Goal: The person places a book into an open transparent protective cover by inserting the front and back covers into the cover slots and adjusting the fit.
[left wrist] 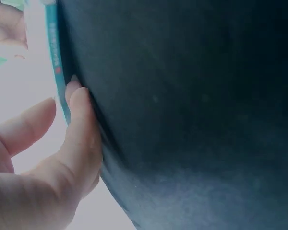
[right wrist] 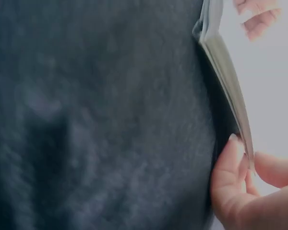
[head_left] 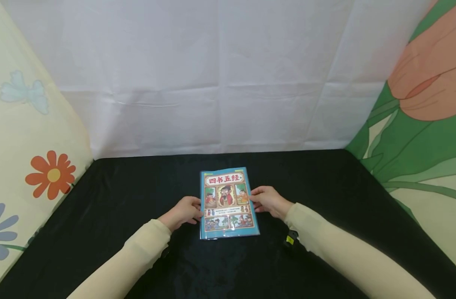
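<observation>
A picture book with a blue cover, red Chinese title characters and framed cartoon figures lies face up, its far end slightly turned left. My left hand holds its left edge, thumb at the cover side and fingertips by the light-blue spine in the left wrist view. At the opposite edge, my right hand pinches the book, thumb above and fingers beneath. The right wrist view shows the page edges slanting down into that hand; the cover there is washed out by glare.
Black cloth covers the table beneath the book. A white curtain hangs behind it. Printed flower panels flank the table at left and right. A dark band with a yellow patch sits at my right wrist.
</observation>
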A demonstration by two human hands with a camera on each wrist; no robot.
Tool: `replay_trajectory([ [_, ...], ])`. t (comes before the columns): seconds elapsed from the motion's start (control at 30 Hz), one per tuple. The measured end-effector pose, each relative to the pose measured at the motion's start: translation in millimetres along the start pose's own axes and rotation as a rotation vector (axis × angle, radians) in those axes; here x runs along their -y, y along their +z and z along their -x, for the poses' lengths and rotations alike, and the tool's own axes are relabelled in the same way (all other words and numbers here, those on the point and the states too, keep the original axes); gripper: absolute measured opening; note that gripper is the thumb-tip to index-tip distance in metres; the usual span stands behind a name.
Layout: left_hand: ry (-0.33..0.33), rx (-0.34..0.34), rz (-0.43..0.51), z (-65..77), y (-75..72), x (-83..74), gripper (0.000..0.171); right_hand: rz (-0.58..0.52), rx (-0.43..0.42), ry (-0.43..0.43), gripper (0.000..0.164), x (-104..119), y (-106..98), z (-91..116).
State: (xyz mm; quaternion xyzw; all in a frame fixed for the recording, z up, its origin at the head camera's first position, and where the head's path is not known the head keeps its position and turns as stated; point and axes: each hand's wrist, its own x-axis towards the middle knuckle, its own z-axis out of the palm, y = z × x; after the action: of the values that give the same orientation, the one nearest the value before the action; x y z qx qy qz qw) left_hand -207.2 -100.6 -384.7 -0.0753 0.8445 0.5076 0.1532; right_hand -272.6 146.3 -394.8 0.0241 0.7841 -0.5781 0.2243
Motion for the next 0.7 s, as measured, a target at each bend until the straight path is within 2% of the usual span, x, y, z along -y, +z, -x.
replay_trajectory([
  [0.17, 0.007, 0.023, -0.057, -5.1, 0.9, -1.9, 0.041, 0.050, 0.025, -0.020, 0.021, 0.1, -5.8, -3.7],
  [0.4, 0.041, 0.031, -0.143, -7.4, 2.5, -2.5, 0.051, 0.299, 0.033, -0.168, 0.015, 1.5, -11.3, -2.8],
  [0.53, 0.040, 0.013, -0.172, -5.0, 1.5, -0.8, 0.052, 0.399, 0.052, -0.198, 0.019, 0.0, -9.9, -1.9],
  [0.7, 0.053, -0.047, -0.206, -0.7, -2.2, -2.1, 0.051, 0.389, 0.026, -0.167, 0.030, 1.0, -7.7, -1.1],
])
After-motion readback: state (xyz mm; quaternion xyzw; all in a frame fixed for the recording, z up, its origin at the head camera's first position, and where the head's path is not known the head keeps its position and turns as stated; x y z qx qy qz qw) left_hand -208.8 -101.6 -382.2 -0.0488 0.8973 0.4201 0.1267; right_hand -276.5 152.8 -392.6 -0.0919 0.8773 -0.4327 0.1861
